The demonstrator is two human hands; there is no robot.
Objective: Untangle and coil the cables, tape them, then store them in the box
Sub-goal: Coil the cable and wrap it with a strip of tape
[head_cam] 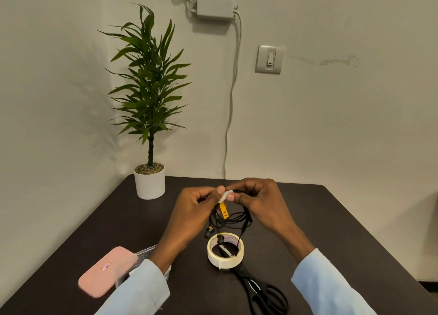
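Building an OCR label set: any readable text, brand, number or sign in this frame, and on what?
None can be read.
Pink lid: a small red-edged label with a mark inside, too small to read.
Yellow tag on the black cable: two dark marks, not legible.
Wall switch, tape roll and scissors: no lettering that I can make out.

The person wore a long-sleeved shirt of pale blue cloth. The left sleeve (139, 288) entered the view at about seven o'clock and the right sleeve (331, 286) at about five o'clock. Each sleeve ended in a plain cuff at the wrist, with soft folds in the cloth. The left hand (192, 203) and the right hand (258, 198) were bare, with short nails.
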